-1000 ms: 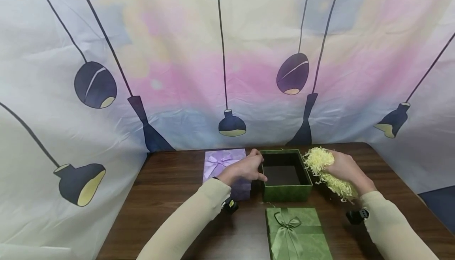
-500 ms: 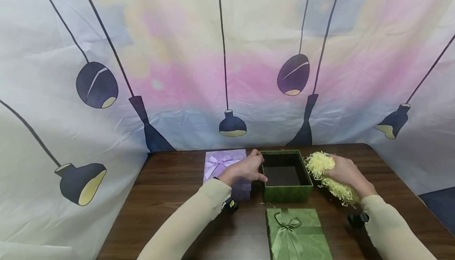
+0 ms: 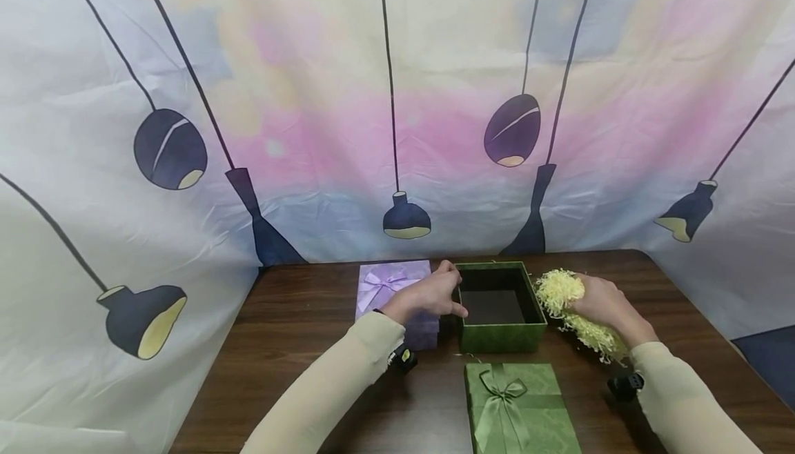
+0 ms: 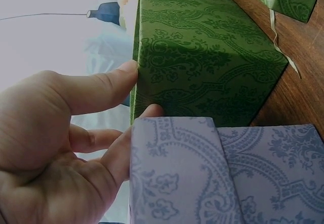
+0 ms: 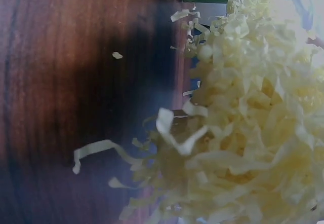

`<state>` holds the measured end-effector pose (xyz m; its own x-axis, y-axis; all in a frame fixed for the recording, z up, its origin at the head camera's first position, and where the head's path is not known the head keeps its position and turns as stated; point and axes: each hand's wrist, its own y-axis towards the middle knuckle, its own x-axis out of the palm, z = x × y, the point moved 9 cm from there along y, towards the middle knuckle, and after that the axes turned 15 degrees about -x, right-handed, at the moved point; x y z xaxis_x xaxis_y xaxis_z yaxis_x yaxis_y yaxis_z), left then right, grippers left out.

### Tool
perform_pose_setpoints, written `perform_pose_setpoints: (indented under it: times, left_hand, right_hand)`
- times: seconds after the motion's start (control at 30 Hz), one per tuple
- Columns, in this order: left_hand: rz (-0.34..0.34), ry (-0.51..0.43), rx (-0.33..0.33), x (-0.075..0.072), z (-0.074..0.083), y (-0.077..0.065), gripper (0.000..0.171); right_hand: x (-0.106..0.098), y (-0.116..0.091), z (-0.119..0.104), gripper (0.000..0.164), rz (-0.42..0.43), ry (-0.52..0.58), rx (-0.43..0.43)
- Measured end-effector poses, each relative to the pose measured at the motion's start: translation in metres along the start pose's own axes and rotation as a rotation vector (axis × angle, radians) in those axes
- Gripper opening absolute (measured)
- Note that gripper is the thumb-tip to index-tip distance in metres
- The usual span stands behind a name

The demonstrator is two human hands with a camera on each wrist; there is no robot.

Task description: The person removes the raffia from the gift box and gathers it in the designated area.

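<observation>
A green gift box (image 3: 502, 338) with a dark inside stands without its lid near the back of the table. My left hand (image 3: 428, 293) holds its left side, thumb at the rim and another fingertip against the outer wall in the left wrist view. My right hand (image 3: 605, 306), right of the box, grips a bunch of pale yellow shredded paper (image 3: 559, 290). More strands trail below that hand; in the right wrist view the shredded paper (image 5: 248, 117) covers the fingers. The green lid (image 3: 524, 406), tied with a ribbon bow, lies in front of the box.
A lilac gift box (image 3: 425, 335) with a bow stands just left of the green box, partly behind the left hand. Loose paper bits (image 5: 117, 55) lie on the wooden table (image 3: 298, 316). A printed curtain (image 3: 335, 130) hangs behind the table's back edge.
My right hand has come slightly down and to the right with the shredded paper, a little away from the green box. The left hand keeps its place on the box.
</observation>
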<state>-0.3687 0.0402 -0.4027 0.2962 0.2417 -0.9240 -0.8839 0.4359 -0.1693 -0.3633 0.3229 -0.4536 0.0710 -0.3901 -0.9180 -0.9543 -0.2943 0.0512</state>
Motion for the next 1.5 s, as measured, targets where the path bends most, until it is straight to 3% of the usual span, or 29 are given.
perform_pose_setpoints:
  times: [0.47,0.9,1.17,1.5]
  left_hand:
    - [-0.015,-0.007,-0.012,0.000,0.000,0.001,0.054]
    - [-0.031,-0.011,-0.035,0.004,-0.003,-0.001,0.056]
    - [0.000,0.005,-0.021,-0.002,-0.001,0.002,0.055]
    - [-0.014,-0.007,-0.010,0.001,-0.002,0.001,0.047]
  right_hand:
    - [0.011,0.001,-0.003,0.087,-0.028,-0.025,-0.008]
    - [0.024,0.000,-0.010,0.091,-0.089,0.023,-0.008]
    - [0.021,0.001,-0.015,0.091,-0.093,0.042,-0.016]
    - [0.034,-0.001,-0.011,0.082,-0.141,0.007,-0.030]
